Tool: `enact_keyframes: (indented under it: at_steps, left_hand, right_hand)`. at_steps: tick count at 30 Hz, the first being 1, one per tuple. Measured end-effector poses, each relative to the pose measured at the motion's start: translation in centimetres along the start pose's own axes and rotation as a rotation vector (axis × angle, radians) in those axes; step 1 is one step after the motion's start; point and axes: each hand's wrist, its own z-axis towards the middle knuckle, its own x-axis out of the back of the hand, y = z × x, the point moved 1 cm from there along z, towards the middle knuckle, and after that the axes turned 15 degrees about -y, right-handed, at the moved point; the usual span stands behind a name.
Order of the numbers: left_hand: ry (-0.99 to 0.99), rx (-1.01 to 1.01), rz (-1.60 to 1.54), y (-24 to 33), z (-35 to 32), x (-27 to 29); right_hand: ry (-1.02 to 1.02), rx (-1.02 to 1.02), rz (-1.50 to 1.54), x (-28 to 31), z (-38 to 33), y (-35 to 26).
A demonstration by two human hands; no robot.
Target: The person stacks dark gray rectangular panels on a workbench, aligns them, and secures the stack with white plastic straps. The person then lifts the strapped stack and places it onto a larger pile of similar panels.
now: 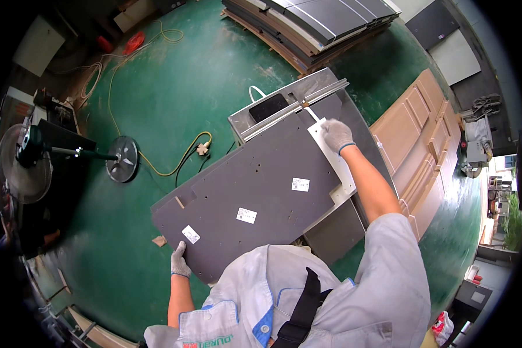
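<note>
A large dark grey panel (223, 200) lies at a slant in front of me, with three white labels and several small holes on its face. My gloved left hand (180, 260) grips its near left edge, thumb uppermost, the other fingers partly hidden. At the panel's right side, my gloved right hand (336, 135) is closed at the upper end of a long white strip (339, 168) with small holes. What the fingers wrap there is partly hidden. A thin white rod (311, 113) runs from the strip toward a metal rail (296, 109) at the panel's far edge.
Behind the rail stands a grey machine bed (329, 78) with a dark screen (268, 108). A pedestal fan (32, 148) stands left, near a yellow cable (177, 165) on the green floor. Stacked boards (325, 23) lie far off; brown panels (420, 133) lie right.
</note>
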Motion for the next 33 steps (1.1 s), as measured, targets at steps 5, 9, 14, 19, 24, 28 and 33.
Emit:
enact_keyframes:
  at_steps: [5,9,14,19,24,28,33]
  left_hand:
    - [-0.011,0.007,-0.011,0.2,-0.2,-0.4]
    - [0.027,0.019,0.100,0.0,0.4,0.8]
    - [0.024,0.060,0.163,0.9,1.4,1.1]
    - [-0.059,0.044,0.223,0.7,1.3,0.7]
    - [-0.170,0.122,0.214,0.6,0.5,0.6]
    - [-0.256,0.143,0.228,0.2,1.4,1.8]
    - [-0.230,0.164,0.253,0.8,0.7,0.3]
  right_hand:
    - [0.407,0.429,0.009,0.3,3.2,-9.5]
    - [0.221,0.421,-0.070,-4.6,3.6,-13.7]
    - [0.222,0.288,-0.089,-5.4,3.0,-13.6]
    - [0.435,0.219,0.153,-7.8,-5.7,-13.6]
    - [0.479,0.019,0.683,-16.6,-25.7,-12.9]
    - [0.182,-0.517,1.080,-21.8,-35.2,-14.6]
    - [-0.311,-0.367,1.826,-28.9,-33.3,-16.4]
